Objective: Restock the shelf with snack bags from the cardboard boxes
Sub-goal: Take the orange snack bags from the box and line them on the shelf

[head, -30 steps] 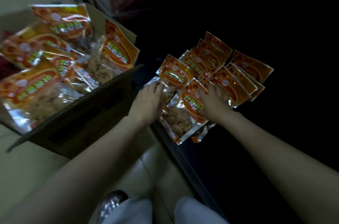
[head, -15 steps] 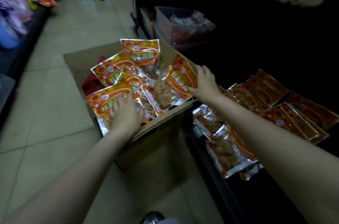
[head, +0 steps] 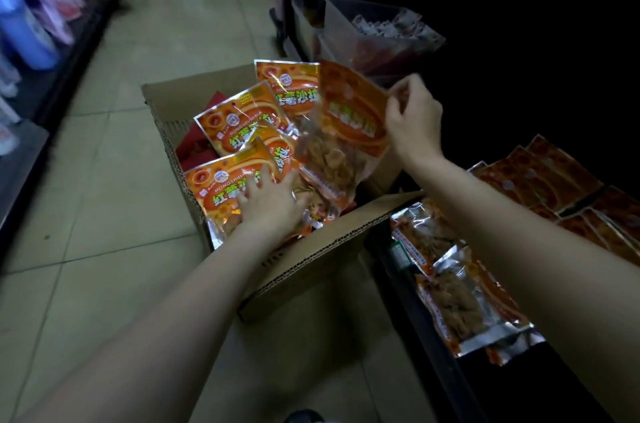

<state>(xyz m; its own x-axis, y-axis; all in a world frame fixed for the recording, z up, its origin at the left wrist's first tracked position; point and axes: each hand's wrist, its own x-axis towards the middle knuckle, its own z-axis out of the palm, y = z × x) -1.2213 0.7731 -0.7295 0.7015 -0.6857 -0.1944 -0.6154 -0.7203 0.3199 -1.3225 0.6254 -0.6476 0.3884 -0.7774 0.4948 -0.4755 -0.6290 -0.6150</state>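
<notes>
Snack bag (head: pixel 349 131) pinched by right hand (head: pixel 414 121); left hand (head: pixel 273 204) flat on boxed bags (head: pixel 228 187).

The cardboard box (head: pixel 322 256) stands open on the floor, just beside the dark shelf (head: pixel 433 325). Orange snack bags (head: pixel 239 126) with clear lower windows lie overlapping inside it — one raised bag (head: pixel 346 131) tilts above the box's shelf-side edge, pinched at its top. More bags (head: pixel 464 304) lie flat on the shelf — overlapping in rows.
</notes>
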